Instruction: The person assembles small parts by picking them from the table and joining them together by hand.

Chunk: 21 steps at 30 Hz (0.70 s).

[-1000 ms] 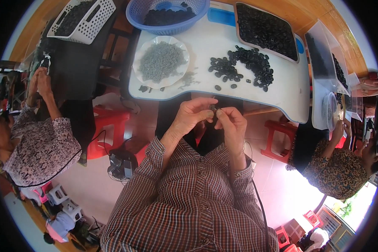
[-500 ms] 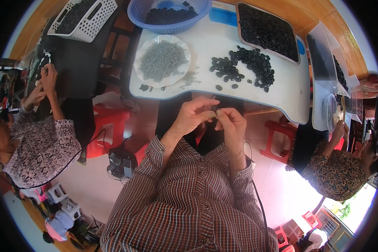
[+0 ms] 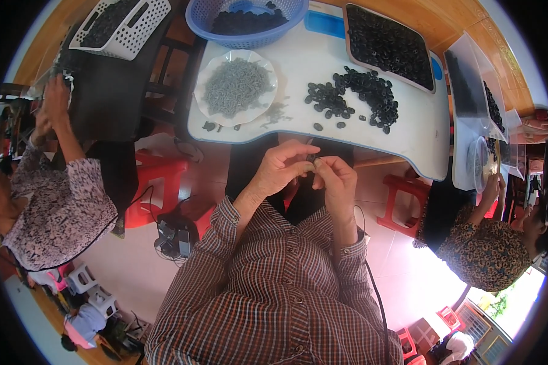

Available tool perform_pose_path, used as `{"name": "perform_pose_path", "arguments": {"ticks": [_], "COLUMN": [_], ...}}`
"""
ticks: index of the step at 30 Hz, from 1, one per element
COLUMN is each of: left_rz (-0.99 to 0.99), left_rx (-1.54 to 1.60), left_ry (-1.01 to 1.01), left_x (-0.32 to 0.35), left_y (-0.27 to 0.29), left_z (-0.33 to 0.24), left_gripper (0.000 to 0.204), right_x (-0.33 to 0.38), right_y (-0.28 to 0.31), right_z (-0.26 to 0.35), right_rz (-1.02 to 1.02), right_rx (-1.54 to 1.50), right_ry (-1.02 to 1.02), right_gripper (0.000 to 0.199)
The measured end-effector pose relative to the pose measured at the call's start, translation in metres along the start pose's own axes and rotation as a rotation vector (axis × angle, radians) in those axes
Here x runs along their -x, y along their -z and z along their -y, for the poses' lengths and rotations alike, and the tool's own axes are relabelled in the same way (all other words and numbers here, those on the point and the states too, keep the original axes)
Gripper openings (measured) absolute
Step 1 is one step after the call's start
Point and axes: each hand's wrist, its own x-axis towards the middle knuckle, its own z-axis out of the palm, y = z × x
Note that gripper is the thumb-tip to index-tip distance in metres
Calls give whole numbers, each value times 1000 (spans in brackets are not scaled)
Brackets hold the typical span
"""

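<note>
My left hand (image 3: 282,168) and my right hand (image 3: 336,176) meet in front of the table's near edge, over my lap. Between their thumbs and fingertips they pinch a small dark piece (image 3: 312,158), mostly hidden by the fingers. It resembles the black oval pieces (image 3: 371,91) heaped on the table beyond my right hand, but its exact kind does not show. Past my left hand, a white scalloped plate (image 3: 199,85) holds a pile of small grey pieces (image 3: 234,87). A few dark bits (image 3: 210,126) lie by the plate's near side.
On the white table (image 3: 292,79) stand a blue basin (image 3: 240,40) and a tray (image 3: 389,45) full of black pieces. A white basket (image 3: 119,36) sits on a dark table at left. Co-workers (image 3: 61,213) sit on both sides. Red stools (image 3: 402,204) flank me.
My hands stay nearly still, still pinching the small dark piece, with only a slight shift of the fingers. The co-worker at left has moved both hands upward and leftward.
</note>
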Motion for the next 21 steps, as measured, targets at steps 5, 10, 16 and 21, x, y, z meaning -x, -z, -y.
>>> {"name": "perform_pose_path", "arguments": {"ticks": [5,10,16,21], "left_rz": [-5,-6,7,22], "left_rx": [-22,-36,-114,-122], "left_ry": [17,-9,-8,6], "left_x": [1,1,2,3], "left_y": [-1,-2,0,1], "left_z": [-1,-2,-7,-8], "left_gripper": [30,30,28,27], "right_x": [1,1,1,0], "right_y": [1,0,1,6], "right_z": [-1,-1,-2,-3], "right_rz": [3,14,35,83], "right_rx": [-15,-33,-53,-116], "right_ry": [0,0,0,-48], "right_gripper": [13,12,11,10]}}
